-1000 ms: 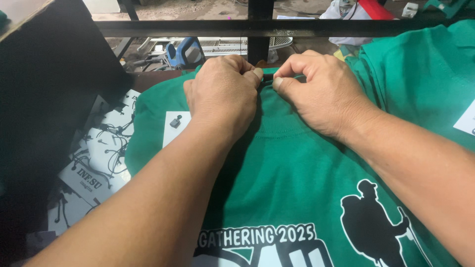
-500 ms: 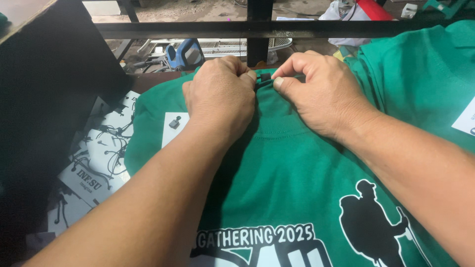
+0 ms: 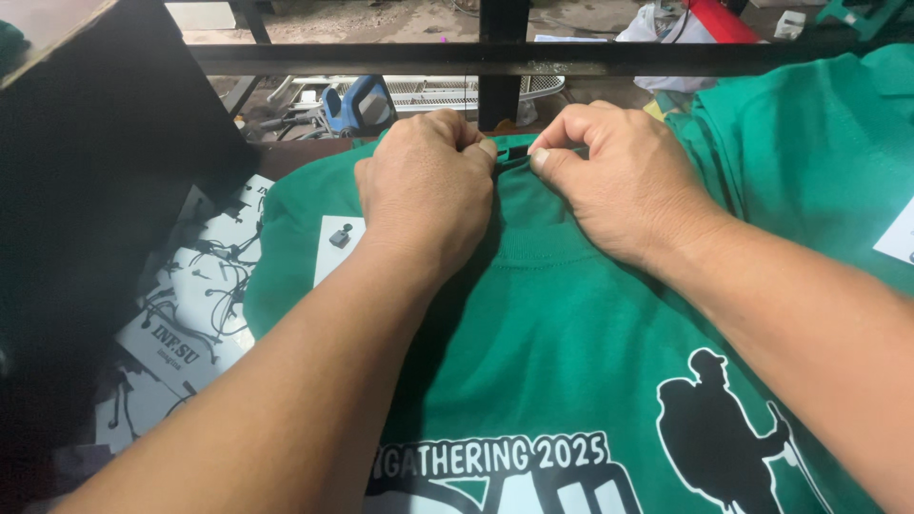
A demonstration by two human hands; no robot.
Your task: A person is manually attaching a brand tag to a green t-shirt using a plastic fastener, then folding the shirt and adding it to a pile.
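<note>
A green T-shirt (image 3: 571, 333) lies flat in front of me, with white lettering and a black hiker silhouette printed low on it. My left hand (image 3: 424, 195) and my right hand (image 3: 619, 181) meet at the collar (image 3: 512, 157) at the far edge. Both pinch the collar fabric between thumb and fingers, knuckles almost touching. A small white label (image 3: 335, 249) lies on the shirt's left shoulder.
More green shirts (image 3: 819, 143) are piled at the right, one with a white tag (image 3: 900, 233). White printed sheets (image 3: 190, 314) lie at the left beside a dark box (image 3: 105, 171). A black metal bar (image 3: 533, 57) crosses the far side, with a blue tool (image 3: 357, 105) behind it.
Both hands stay on the collar; they have shifted only slightly, and the pinched fabric between them shows a little more.
</note>
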